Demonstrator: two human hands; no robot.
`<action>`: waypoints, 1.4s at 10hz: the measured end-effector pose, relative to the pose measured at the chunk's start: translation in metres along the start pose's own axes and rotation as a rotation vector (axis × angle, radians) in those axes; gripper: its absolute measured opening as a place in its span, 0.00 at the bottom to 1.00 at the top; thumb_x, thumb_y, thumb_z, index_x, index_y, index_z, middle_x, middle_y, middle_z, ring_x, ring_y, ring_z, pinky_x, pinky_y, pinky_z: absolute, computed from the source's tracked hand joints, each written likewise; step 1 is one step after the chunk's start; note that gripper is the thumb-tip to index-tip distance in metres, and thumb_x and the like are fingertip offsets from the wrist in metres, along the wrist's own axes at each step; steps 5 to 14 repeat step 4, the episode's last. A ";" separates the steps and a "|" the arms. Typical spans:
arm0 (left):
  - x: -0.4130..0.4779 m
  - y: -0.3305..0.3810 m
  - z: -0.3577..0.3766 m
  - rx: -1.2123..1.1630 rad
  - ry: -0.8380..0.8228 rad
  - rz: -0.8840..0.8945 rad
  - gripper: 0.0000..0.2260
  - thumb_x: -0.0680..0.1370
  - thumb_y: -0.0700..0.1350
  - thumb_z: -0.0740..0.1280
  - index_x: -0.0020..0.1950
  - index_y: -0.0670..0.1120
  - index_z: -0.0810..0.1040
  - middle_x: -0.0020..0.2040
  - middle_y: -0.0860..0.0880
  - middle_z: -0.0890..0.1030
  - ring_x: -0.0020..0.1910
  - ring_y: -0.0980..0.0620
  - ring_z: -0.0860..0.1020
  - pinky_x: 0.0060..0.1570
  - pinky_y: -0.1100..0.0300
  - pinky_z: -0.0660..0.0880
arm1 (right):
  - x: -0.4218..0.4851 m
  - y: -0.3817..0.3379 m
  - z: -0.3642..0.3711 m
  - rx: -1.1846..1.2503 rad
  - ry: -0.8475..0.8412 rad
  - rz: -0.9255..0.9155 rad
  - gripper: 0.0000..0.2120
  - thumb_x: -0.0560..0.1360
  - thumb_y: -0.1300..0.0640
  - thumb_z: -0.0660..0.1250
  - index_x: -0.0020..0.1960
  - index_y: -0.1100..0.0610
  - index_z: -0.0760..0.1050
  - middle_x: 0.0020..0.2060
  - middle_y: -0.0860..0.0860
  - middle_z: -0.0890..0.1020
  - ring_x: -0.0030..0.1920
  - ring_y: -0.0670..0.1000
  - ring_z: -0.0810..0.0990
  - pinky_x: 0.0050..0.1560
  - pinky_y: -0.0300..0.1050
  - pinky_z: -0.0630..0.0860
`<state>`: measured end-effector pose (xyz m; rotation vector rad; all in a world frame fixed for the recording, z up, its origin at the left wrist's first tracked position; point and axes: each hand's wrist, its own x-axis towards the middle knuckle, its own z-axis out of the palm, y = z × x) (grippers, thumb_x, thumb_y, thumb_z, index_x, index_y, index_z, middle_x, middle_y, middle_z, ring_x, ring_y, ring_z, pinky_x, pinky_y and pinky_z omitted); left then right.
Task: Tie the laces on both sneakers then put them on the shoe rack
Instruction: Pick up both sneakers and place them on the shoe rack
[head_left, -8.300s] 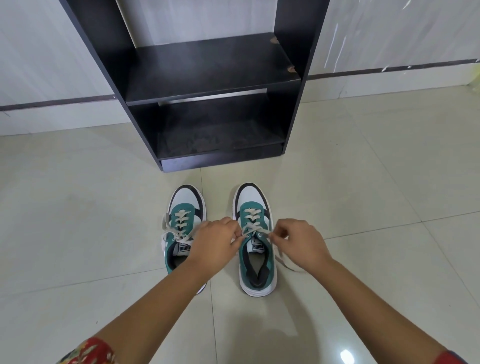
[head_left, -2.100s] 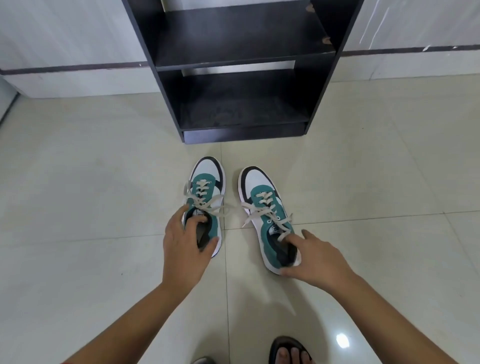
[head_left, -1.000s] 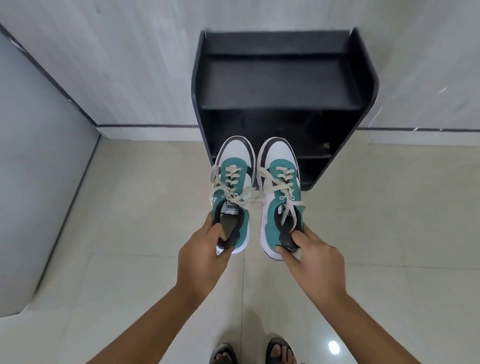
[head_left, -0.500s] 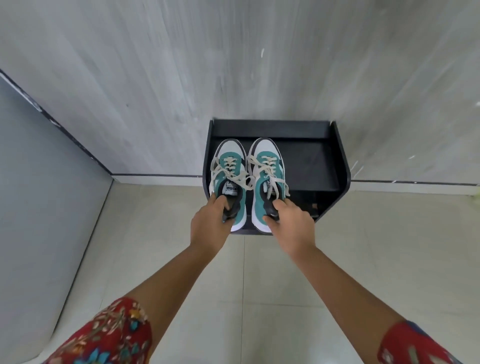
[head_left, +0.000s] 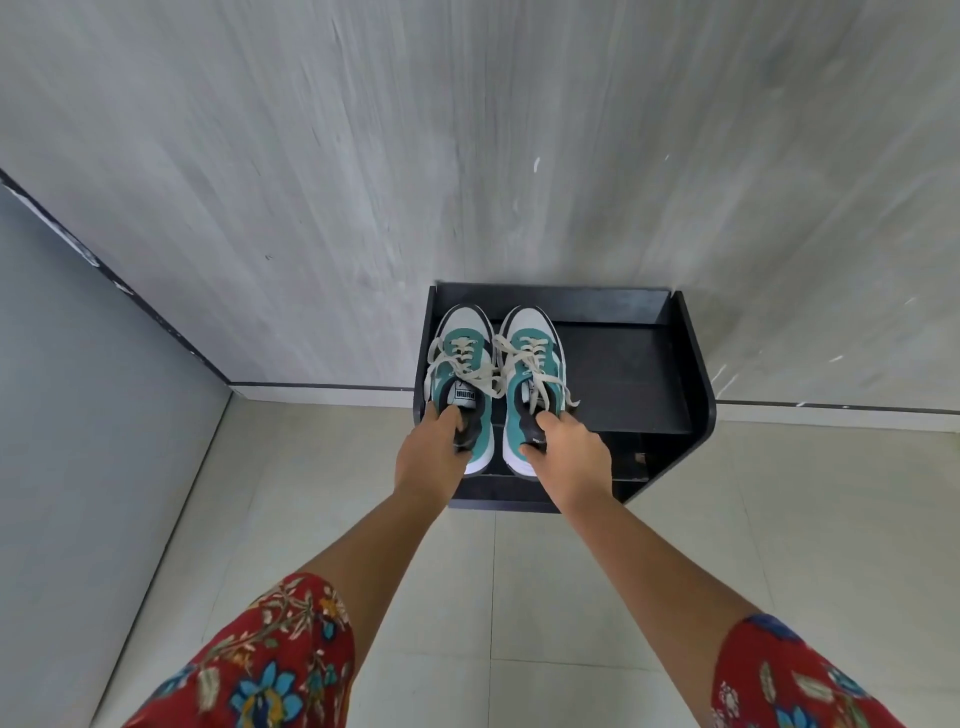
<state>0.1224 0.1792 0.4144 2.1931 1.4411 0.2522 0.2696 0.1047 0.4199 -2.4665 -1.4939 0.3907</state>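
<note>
Two teal, white and black sneakers with cream laces tied in bows sit side by side over the left half of the top shelf of a black shoe rack (head_left: 628, 379). My left hand (head_left: 431, 457) grips the heel of the left sneaker (head_left: 460, 379), fingers inside its opening. My right hand (head_left: 566, 457) grips the heel of the right sneaker (head_left: 530, 379) the same way. Both toes point at the wall. The heels overhang the shelf's front edge. Whether the soles rest on the shelf I cannot tell.
The rack stands against a grey streaked wall (head_left: 467, 156), with lower shelves partly visible at its front right. A blue-grey wall (head_left: 78, 415) closes the left side. Pale floor tiles (head_left: 493, 597) spread beneath my arms, which wear red floral sleeves.
Over the last second I lifted both sneakers off the floor level and carried them forward onto the rack's top. In the last half second they moved slightly further in toward the wall.
</note>
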 end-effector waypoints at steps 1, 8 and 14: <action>0.000 0.001 -0.002 -0.023 -0.021 -0.014 0.14 0.72 0.41 0.70 0.54 0.43 0.72 0.59 0.43 0.75 0.49 0.42 0.77 0.50 0.53 0.76 | -0.001 0.000 -0.001 0.045 -0.004 0.008 0.16 0.74 0.50 0.66 0.59 0.54 0.70 0.53 0.55 0.80 0.49 0.58 0.81 0.46 0.48 0.79; -0.047 0.032 -0.068 -0.125 0.061 -0.070 0.19 0.74 0.44 0.68 0.64 0.48 0.68 0.60 0.47 0.78 0.52 0.47 0.77 0.46 0.60 0.72 | -0.047 -0.016 -0.059 0.258 0.035 0.112 0.18 0.75 0.49 0.65 0.63 0.51 0.69 0.57 0.51 0.81 0.54 0.55 0.80 0.47 0.47 0.77; -0.047 0.032 -0.068 -0.125 0.061 -0.070 0.19 0.74 0.44 0.68 0.64 0.48 0.68 0.60 0.47 0.78 0.52 0.47 0.77 0.46 0.60 0.72 | -0.047 -0.016 -0.059 0.258 0.035 0.112 0.18 0.75 0.49 0.65 0.63 0.51 0.69 0.57 0.51 0.81 0.54 0.55 0.80 0.47 0.47 0.77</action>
